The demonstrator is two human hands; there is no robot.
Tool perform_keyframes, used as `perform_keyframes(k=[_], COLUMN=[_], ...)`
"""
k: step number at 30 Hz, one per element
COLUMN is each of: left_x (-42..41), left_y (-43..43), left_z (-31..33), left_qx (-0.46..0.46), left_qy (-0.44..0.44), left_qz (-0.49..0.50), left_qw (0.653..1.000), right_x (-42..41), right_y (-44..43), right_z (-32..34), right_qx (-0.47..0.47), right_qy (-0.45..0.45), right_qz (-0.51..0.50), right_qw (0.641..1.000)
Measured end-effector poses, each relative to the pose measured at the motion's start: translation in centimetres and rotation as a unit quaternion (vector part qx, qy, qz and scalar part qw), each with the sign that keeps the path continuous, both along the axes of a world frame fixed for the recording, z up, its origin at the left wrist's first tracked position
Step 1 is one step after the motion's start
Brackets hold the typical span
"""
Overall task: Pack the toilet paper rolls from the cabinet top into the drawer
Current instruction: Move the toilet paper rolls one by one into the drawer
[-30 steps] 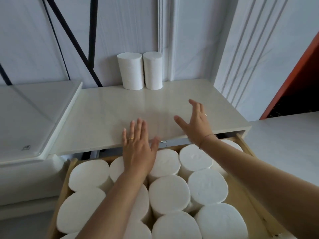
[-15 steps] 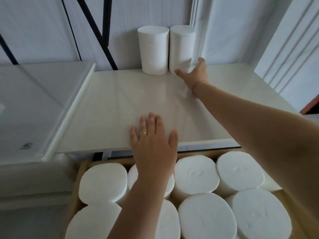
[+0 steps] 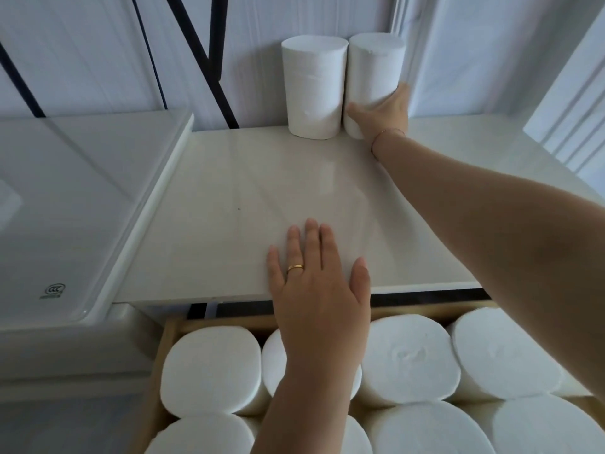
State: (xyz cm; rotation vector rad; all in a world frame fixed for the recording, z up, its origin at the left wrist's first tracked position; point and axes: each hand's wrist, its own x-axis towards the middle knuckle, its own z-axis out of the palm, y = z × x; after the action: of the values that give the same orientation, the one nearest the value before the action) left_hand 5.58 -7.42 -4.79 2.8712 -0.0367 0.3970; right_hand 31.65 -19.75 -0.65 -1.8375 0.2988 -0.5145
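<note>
Two white toilet paper rolls stand upright side by side at the back of the cream cabinet top [image 3: 229, 198], against the wall. My right hand [image 3: 383, 114] is wrapped around the lower part of the right roll [image 3: 375, 70]; the left roll [image 3: 312, 86] stands untouched beside it. My left hand [image 3: 314, 280], wearing a gold ring, lies flat and open on the cabinet top's front edge. Below, the open wooden drawer [image 3: 170, 326] holds several upright white rolls [image 3: 409, 355] packed closely together.
A white glossy appliance lid [image 3: 65, 208] adjoins the cabinet top on the left. Black diagonal bars [image 3: 203, 60] run across the white wall behind. White panelled wall sections rise at the right.
My right hand has reached farther back and closed around the right roll. The view has moved closer to the cabinet. My left hand has stayed flat on the front edge.
</note>
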Motion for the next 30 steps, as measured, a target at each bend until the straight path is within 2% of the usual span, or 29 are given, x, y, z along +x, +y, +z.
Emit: perform_keyframes(k=[6,14,22,27,30], left_x=[-0.1,0.1,0.6,0.8,0.7], left_y=[-0.1,0.0,0.2,0.3,0.3], left_z=[-0.1,-0.2,-0.7,-0.6,-0.5], left_qx=[-0.002,0.007,0.019,0.022,0.023], left_qy=[-0.002,-0.004,0.009,0.018,0.018], left_qz=[0.001,0.004,0.005,-0.01,-0.013], left_qw=[1.0,1.0,1.0,1.0,0.999], right_x=[-1.8,-8.9,-18.6,-23.9,-26.4], right_y=[-0.7,-3.4,-6.9,-9.3,-10.8], right_z=[0.0,-0.1,-0.2,-0.2,0.0], right_qx=[-0.05,-0.107,-0.085,-0.07,-0.096], right_qy=[0.017,0.018,0.022,0.023,0.036], right_qz=[-0.014,0.043,0.161,0.209,0.215], right_qw=[0.998,0.993,0.983,0.975,0.971])
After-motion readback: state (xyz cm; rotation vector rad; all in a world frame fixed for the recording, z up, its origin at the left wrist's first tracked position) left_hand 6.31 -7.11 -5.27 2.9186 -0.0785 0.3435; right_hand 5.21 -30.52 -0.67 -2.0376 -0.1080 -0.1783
